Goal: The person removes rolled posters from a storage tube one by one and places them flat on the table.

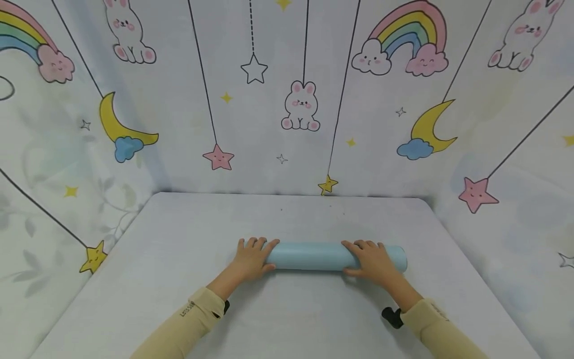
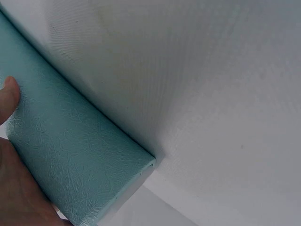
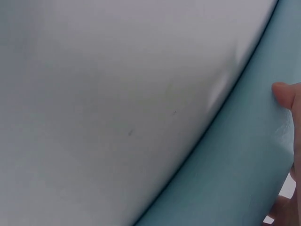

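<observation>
A light blue roll [image 1: 309, 256] with a textured surface lies crosswise on the white table. The left hand [image 1: 253, 259] grips its left end from above, fingers over the far side and thumb on the near side. Toward the right end, the right hand [image 1: 374, 262] holds it the same way, and a short stretch of the roll shows beyond that hand. In the left wrist view the left thumb [image 2: 8, 100] rests on the roll [image 2: 84, 146] near its flat end. The right wrist view shows the right thumb [image 3: 286, 95] against the roll [image 3: 225, 155].
The white table [image 1: 287, 309] extends around the roll. Behind it and at both sides hangs a pale curtain [image 1: 269, 139] printed with rabbits, stars, moons and rainbows. A black object [image 1: 392, 317] sits at the right cuff.
</observation>
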{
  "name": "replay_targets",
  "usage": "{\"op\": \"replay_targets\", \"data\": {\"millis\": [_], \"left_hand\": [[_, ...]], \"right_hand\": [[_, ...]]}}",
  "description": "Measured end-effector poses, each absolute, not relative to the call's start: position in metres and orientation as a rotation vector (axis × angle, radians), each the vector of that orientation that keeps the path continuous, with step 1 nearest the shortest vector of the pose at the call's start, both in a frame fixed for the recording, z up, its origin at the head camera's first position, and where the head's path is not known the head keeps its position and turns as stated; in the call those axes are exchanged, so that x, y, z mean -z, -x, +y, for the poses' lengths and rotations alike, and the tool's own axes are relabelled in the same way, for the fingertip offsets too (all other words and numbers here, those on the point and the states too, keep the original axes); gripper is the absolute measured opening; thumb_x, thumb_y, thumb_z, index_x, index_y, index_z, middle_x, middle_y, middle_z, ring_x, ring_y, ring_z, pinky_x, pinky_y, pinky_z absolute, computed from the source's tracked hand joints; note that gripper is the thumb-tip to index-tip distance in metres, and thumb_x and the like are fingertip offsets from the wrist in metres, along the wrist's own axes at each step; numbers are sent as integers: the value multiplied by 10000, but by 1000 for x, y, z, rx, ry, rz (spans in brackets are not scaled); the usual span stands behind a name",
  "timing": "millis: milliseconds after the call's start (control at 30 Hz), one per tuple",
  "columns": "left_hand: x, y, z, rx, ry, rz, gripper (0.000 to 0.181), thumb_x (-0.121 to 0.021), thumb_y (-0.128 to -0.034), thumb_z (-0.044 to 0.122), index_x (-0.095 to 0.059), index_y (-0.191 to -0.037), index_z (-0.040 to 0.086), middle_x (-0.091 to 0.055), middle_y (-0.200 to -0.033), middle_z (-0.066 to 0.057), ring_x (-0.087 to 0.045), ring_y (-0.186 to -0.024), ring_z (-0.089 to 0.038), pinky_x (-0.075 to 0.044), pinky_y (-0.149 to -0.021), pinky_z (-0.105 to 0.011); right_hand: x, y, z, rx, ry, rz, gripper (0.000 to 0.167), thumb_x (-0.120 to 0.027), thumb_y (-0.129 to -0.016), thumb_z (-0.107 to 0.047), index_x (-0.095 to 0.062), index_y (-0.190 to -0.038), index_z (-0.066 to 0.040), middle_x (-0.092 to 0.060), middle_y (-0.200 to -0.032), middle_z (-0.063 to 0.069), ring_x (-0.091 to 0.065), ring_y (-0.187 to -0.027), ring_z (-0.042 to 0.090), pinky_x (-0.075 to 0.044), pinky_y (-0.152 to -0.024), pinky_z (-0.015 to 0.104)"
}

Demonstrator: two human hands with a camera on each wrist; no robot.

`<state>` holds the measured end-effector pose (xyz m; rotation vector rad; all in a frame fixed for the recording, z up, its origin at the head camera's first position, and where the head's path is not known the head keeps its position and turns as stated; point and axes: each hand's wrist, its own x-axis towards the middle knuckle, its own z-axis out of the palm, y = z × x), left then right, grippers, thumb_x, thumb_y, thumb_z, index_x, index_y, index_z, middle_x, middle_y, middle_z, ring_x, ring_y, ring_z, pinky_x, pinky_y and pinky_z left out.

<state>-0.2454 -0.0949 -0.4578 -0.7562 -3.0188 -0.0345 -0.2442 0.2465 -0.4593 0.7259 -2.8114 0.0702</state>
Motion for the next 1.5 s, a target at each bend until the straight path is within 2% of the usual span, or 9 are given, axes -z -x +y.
{"op": "replay_targets", "data": {"millis": [333, 900, 1500], "left_hand": [[455, 242, -95, 47, 741, -3014, 649, -534, -868, 493, -324, -1407, 201, -420, -1282, -105, -389, -1173, -342, -277, -930, -586], [458, 240, -95, 22, 735, -2967, 639, -544, -861, 494, -337, -1395, 211, -432, -1266, -112, -404, -1156, -341, -291, -918, -584], [458, 240, -92, 16, 726, -2979, 644, -539, -859, 501, -337, -1398, 215, -431, -1260, -104, -400, -1160, -336, -289, -928, -575]], "right_hand": [[460, 246, 235, -49, -724, -2814, 726, -723, -685, -516, -532, -1274, -136, -578, -1087, 137, -548, -969, 375, -403, -765, 583], [462, 251, 211, 23, -748, -2862, 758, -717, -687, -535, -491, -1307, -163, -563, -1112, 135, -538, -984, 380, -389, -767, 625], [460, 255, 164, 12, -815, -2934, 771, -690, -715, -549, -431, -1350, -197, -542, -1148, 116, -524, -1016, 348, -396, -777, 594]]}}
